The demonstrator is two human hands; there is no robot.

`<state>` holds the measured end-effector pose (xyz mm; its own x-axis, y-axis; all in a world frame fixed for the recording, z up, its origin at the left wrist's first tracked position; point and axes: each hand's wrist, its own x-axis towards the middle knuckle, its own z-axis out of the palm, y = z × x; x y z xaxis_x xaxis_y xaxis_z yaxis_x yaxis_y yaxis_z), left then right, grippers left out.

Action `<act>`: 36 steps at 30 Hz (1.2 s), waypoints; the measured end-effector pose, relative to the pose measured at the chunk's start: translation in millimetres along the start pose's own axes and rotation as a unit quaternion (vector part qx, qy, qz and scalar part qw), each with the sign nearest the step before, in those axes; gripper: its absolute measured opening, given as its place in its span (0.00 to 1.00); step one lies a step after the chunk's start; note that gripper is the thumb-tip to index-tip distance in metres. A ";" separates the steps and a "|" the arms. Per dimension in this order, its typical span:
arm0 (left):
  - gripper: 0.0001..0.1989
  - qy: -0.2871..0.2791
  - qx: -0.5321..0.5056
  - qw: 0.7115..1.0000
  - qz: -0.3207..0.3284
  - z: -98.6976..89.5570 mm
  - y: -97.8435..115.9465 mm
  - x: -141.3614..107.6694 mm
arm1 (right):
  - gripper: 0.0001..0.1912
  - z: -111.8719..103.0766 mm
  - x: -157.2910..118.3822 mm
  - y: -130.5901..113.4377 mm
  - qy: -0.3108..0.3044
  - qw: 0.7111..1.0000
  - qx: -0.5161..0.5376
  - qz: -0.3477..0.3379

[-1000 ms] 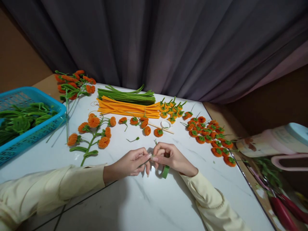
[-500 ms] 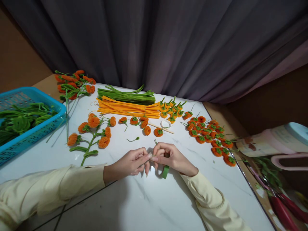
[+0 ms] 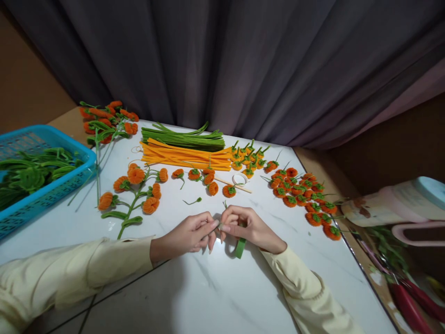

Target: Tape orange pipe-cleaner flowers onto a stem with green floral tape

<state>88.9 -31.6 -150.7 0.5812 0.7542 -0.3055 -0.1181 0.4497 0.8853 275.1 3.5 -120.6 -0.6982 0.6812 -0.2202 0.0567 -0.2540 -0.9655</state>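
hardly shifted since the earlier frame, my left hand (image 3: 194, 233) and right hand (image 3: 246, 228) meet, fingertips (image 3: 213, 224) pinched closed on a thin green stem (image 3: 225, 204), mostly hidden. green tape (image 3: 239, 248) shows at four o'clock by my right hand. farther out, yellow sticks (image 3: 184, 156) lie at eleven, a blue basket (image 3: 52, 195) at nine.

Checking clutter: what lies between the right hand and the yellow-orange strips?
In the head view, loose orange flowers, a thin stick and a white ring lie between the right hand and the strips.
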 end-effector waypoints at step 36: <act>0.16 0.025 0.026 0.999 0.023 0.1 -0.1 -1.5 | 0.15 5.8 3.3 14.3 0.064 0.997 0.027 -0.019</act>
<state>88.1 -32.9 -150.3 0.5348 0.7971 -0.2803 -0.1007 0.3894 0.9155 269.5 -1.8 -134.3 -0.6015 0.7726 -0.2032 -0.0083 -0.2604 -0.9655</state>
